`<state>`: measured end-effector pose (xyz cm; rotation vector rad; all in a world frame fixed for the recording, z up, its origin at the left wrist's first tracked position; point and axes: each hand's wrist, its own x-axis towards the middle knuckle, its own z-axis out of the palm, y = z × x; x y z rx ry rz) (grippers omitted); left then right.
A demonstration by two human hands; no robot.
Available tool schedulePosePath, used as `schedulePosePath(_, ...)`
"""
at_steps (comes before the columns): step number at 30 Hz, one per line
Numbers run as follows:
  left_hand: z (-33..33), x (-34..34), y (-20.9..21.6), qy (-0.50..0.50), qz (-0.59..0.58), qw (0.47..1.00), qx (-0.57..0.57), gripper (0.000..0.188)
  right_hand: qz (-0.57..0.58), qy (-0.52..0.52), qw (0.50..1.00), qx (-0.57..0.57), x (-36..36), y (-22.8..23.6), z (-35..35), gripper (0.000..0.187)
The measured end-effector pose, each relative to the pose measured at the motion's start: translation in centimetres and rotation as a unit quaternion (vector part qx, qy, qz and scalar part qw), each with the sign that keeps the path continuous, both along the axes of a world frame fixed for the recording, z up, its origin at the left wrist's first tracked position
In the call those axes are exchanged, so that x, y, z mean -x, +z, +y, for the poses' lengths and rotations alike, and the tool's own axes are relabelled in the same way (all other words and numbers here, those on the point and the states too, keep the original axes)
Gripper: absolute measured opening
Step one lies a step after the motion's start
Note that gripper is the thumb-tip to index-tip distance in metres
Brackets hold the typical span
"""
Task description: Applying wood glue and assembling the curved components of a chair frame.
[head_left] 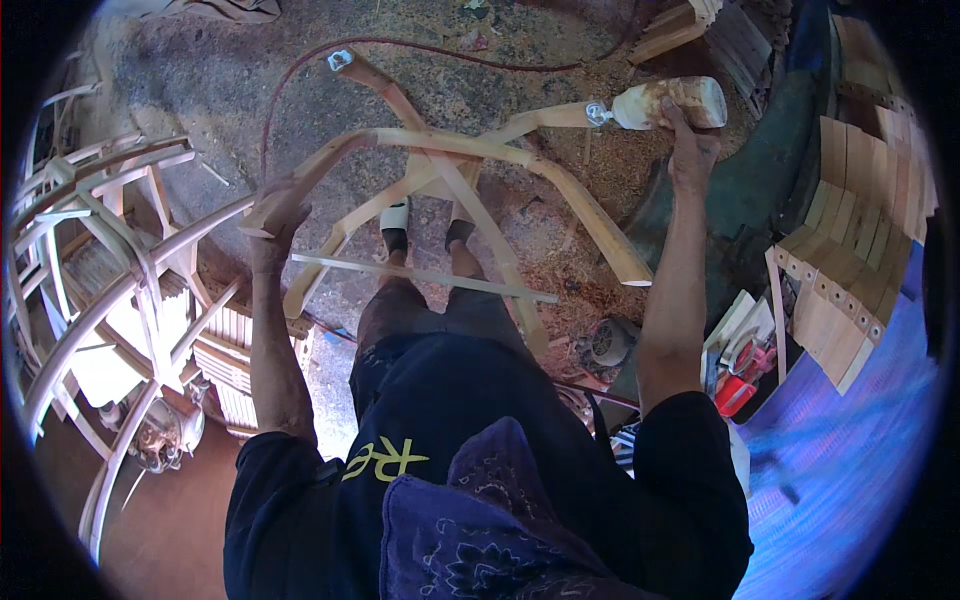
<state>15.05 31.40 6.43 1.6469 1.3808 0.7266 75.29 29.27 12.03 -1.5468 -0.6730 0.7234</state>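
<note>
In front of me is a pale wooden frame [425, 180] of curved legs crossing at the middle. My left hand [272, 222] is closed round the left end of a curved wooden piece [340, 148] that arches across the frame. With my right hand [690, 145] I grip a cloudy plastic glue bottle [640, 106], tilted on its side. Its nozzle is at the tip of the frame's right far leg [560, 116], where white glue shows. More white glue covers the end of the far left leg [341, 60]. A thin straight wooden strip [420, 277] lies across the near side.
Bent wooden frames [120, 260] are piled at the left. Stacked wooden pieces [840, 250] stand at the right beside a blue sheet [830, 440]. A red hose [450, 58] runs over the sawdust-strewn floor [210, 90]. A red tool [735, 395] lies near my right elbow.
</note>
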Motion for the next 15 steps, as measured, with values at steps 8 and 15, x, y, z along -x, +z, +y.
schedulePosePath(8, 0.7, 1.0, -0.8, -0.066, 0.088, 0.992, -0.060, 0.036, -0.004, -0.028, 0.999, 0.036, -0.1, -0.4, 0.2, 0.030)
schedulePosePath(15, 0.5, -1.4, 1.0, 0.016, 0.050, 0.999, 0.015, 0.037, 0.065, -0.015, 0.996, -0.050, 6.7, 1.8, 5.7, 0.034)
